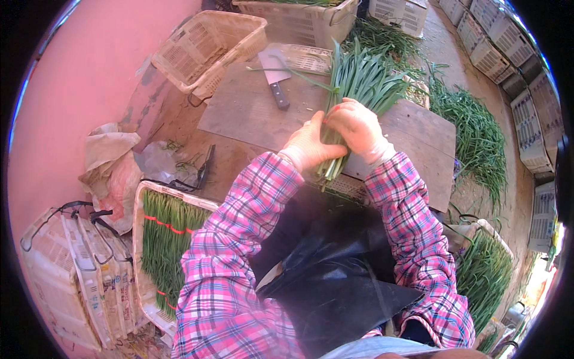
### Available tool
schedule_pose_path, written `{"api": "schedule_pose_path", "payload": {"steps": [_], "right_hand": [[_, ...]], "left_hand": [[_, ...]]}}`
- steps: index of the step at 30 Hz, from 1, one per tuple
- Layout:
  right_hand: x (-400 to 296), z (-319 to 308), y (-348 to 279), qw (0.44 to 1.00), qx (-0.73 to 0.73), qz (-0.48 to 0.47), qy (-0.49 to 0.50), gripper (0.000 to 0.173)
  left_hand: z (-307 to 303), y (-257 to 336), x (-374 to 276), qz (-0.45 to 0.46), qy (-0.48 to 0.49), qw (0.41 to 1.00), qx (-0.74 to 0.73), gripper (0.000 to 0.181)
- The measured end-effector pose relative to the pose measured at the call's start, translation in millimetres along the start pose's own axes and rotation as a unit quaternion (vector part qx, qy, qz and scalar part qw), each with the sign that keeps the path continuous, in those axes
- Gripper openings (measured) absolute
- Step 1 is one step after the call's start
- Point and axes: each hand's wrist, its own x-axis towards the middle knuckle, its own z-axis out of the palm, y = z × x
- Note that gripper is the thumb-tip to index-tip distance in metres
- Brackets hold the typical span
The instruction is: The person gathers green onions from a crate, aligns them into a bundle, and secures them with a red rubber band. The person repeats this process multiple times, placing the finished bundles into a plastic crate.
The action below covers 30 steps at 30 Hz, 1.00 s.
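Both my hands, in pale gloves, hold a bunch of long flat green leaf vegetables (365,83), perhaps garlic chives, over a wooden board (403,134). My left hand (309,142) wraps the lower stalks, its thumb across them near the pale cut ends. My right hand (355,128) closes over the bunch a little higher up, with a bit of red at its fingertips. One long leaf sticks out to the left across the board. A cleaver (274,74) with a black handle lies on the board left of the bunch.
An empty plastic crate (179,54) stands behind the board at the left. Crates of greens stand at my left (138,251) and right (504,247). Loose greens (475,130) lie on the floor at the right. Stacked crates (58,269) and a sack (107,157) are near the pink wall.
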Motion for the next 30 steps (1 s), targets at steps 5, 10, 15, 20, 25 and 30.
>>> {"api": "schedule_pose_path", "payload": {"steps": [5,10,15,20,25,30], "right_hand": [[-6,-34,-20,0.994,-0.084,-0.040,0.055,0.008],[-30,-32,-5,0.983,-0.121,0.017,0.138,0.011],[-50,-19,12,0.960,0.027,0.234,0.151,0.009],[-54,-23,12,0.953,0.082,0.239,0.167,0.008],[-53,-25,4,0.954,0.096,0.233,0.161,0.008],[-50,-18,6,0.965,0.045,0.209,0.149,0.012]], "left_hand": [[-15,24,4,0.202,-0.017,0.976,0.085,0.096],[-22,43,35,0.259,-0.121,0.949,0.135,0.092],[3,46,39,0.173,-0.155,0.949,0.211,0.104],[12,47,33,0.183,-0.108,0.939,0.269,0.094],[10,53,24,0.148,-0.118,0.930,0.315,0.099],[15,54,21,0.098,-0.128,0.947,0.278,0.117]]}}
